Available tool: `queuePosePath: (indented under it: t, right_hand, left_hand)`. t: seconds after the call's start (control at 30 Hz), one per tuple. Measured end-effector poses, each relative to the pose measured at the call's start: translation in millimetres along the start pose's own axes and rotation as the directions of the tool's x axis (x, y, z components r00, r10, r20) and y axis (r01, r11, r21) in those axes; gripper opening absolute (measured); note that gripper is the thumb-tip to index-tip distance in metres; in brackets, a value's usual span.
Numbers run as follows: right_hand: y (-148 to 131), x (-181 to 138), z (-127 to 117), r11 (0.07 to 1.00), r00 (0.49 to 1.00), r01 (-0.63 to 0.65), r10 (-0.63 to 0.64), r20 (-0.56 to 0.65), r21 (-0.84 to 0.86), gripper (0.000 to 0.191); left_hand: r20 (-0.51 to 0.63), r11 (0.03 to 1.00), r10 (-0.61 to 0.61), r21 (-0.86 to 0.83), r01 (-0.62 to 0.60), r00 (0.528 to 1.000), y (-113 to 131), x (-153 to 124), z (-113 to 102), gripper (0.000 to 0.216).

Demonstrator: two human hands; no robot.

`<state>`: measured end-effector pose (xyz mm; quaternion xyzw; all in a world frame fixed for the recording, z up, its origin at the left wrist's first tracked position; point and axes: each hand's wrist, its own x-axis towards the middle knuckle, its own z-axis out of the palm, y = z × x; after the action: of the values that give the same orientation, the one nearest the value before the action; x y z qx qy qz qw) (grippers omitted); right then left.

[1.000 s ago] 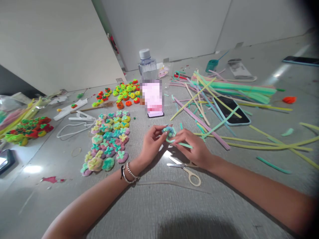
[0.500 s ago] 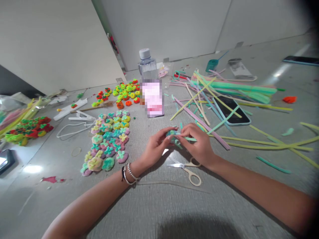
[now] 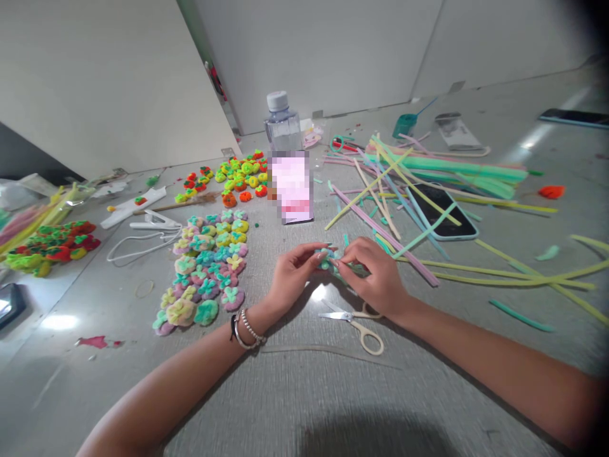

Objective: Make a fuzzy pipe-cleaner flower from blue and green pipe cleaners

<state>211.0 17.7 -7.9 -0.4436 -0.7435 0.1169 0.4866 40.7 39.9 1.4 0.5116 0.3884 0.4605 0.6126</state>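
Between my fingertips is a small blue-green pipe-cleaner flower (image 3: 327, 259), partly hidden by the fingers. My left hand (image 3: 295, 271) pinches it from the left, thumb and forefinger closed. My right hand (image 3: 375, 274) pinches at its right side, on a pale green pipe cleaner whose length is mostly covered by the fingers. Just below the hands lie scissors (image 3: 354, 320) with cream handles, blades parted; one handle loop is partly under my right hand. Left of my left hand, finished-looking pastel fuzzy flowers (image 3: 207, 273) sit in rows on the grey table (image 3: 266, 406).
Loose pipe cleaners (image 3: 361, 209) and a phone (image 3: 442, 212) lie to the right. A pixelated upright screen (image 3: 292, 187) stands ahead, before a clear bottle (image 3: 283, 127). Orange and yellow fuzzy pieces (image 3: 242, 174) and a white glue gun (image 3: 157, 222) with its cord lie to the left.
My right hand has turned slightly, and the green pipe-cleaner end that stuck out beneath its fingers is now mostly hidden. The flower shows a little more between the fingertips.
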Motion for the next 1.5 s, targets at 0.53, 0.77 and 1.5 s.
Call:
queuePosePath:
  t: [0.53,0.77,1.5]
  right_hand:
    - [-2.9,-0.8,0.6,0.991,0.963,-0.095,0.116,0.244,-0.093,0.02]
    - [-3.4,0.7,0.1,0.984,0.958,-0.153,0.169,0.231,-0.087,0.022]
    - [-0.2,1.2,0.7,0.998,0.955,-0.062,0.065,0.289,-0.021,0.024]
  left_hand:
    - [0.062,0.996,-0.05,-0.068,0.055,0.997,-1.3,0.3,-3.0,0.025]
    - [0.193,0.995,-0.026,-0.093,0.045,0.981,0.2,-0.7,-1.0,0.045]
    - [0.129,0.998,-0.039,-0.035,0.044,0.991,-0.2,-0.8,-1.3,0.036]
